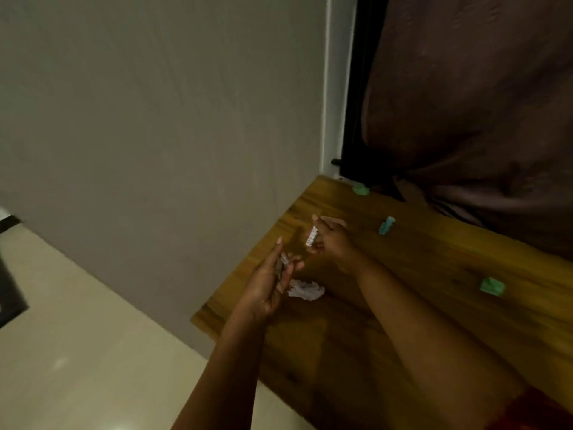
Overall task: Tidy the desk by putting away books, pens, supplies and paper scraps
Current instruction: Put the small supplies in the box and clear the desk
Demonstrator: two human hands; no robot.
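Observation:
Over the left end of the wooden desk point(418, 305), my right hand point(333, 240) pinches a small white tube-like item point(312, 236), held nearly upright. My left hand point(269, 283) holds a small dark item point(281, 264) between thumb and fingers; the blur hides what it is. A crumpled white paper scrap point(305, 290) lies on the desk just beside my left hand. Green paper scraps lie further off: one at the far corner point(360, 189), one teal scrap point(386, 225) right of my right hand, one point(491, 286) at mid right.
A grey wall point(155, 135) borders the desk's left end. A dark curtain point(465, 103) hangs behind the desk and touches its back edge. Pale tiled floor point(77, 352) lies to the left, with a dark mat point(9, 293) at the frame's edge.

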